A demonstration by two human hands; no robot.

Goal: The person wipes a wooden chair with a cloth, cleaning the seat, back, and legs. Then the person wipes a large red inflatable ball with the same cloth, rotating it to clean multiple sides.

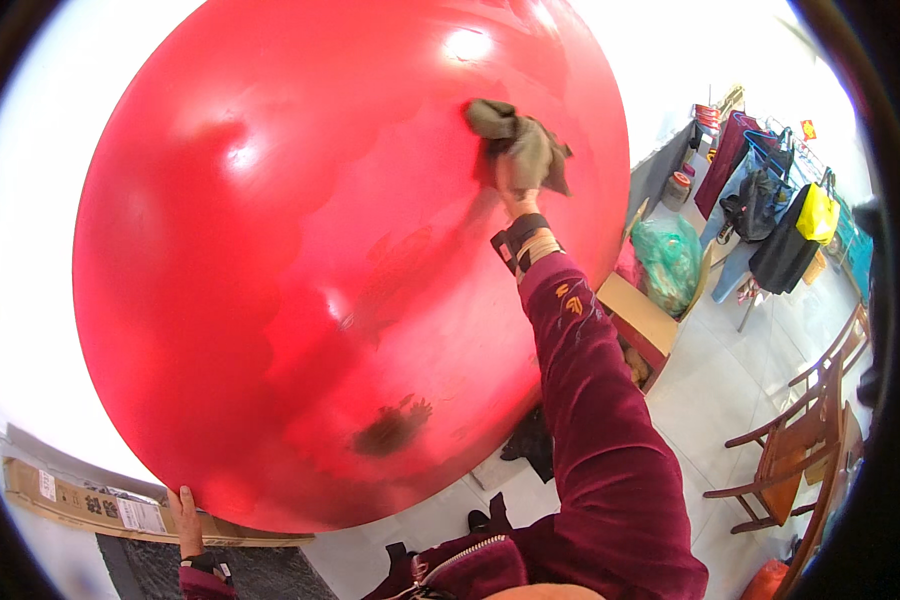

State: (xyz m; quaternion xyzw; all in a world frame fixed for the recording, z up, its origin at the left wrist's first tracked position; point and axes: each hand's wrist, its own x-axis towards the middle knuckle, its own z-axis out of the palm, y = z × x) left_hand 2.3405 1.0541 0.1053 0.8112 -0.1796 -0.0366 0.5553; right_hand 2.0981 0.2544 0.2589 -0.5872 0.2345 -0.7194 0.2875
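A large, glossy red round tabletop point(300, 250) fills most of the head view, standing tilted up in front of the white wall. Its surface has dark wet-looking smears and a dark patch low down. My right hand point(518, 190) reaches far across it, closed on a grey-brown cloth point(530, 150) that lies bunched against the red surface. Part of the cloth is blurred and covers most of the fingers. Down at the lower left, my left hand point(186, 522) grips the tabletop's rim, fingers pointing up along the edge.
Flat cardboard point(80, 500) lies along the wall at lower left, by a dark mat point(210, 570). To the right are an open carton point(638, 315), a green plastic bag point(667, 262), hanging clothes and bags, a yellow bag point(818, 213) and a wooden chair point(785, 455).
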